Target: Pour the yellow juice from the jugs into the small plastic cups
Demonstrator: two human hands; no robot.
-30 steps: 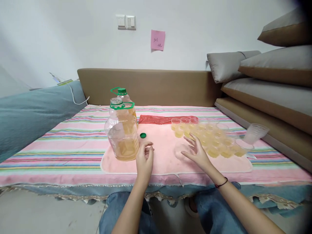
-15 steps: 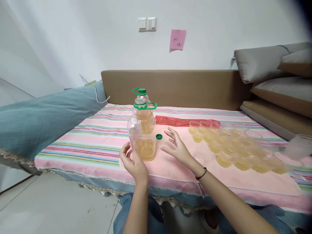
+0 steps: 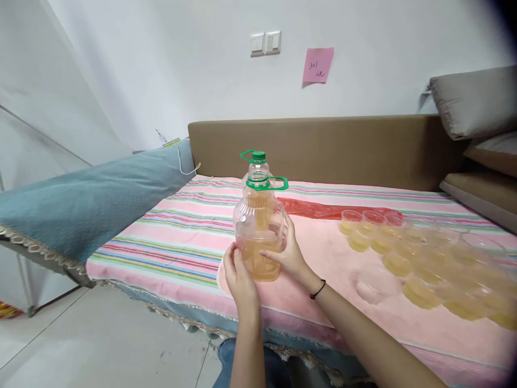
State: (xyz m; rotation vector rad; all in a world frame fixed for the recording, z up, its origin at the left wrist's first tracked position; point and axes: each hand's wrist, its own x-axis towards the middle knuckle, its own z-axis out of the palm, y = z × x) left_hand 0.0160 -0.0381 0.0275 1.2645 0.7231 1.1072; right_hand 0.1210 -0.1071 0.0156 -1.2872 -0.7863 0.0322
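Note:
An uncapped clear plastic jug [image 3: 258, 237] with a green ring handle stands upright on the pink cloth, its lower part filled with yellow liquid. Directly behind it is a second jug with a green cap [image 3: 259, 156]. My right hand [image 3: 288, 248] is wrapped round the open jug's right side, thumb across its front. At the lower left side, my left hand [image 3: 240, 275] presses its fingers to the same jug. Many clear plastic cups [image 3: 398, 264] of yellow liquid stand grouped to the right.
A red plastic bag [image 3: 323, 209] lies behind the cups. Grey and brown cushions [image 3: 476, 102] are stacked at the far right. The brown backrest [image 3: 315, 148] runs along the wall, and a blue-covered armrest [image 3: 100, 194] is on the left.
My right hand has moved left onto the open jug, and my left hand has closed in on its lower side. The view has swung left; the green cap on the cloth no longer shows.

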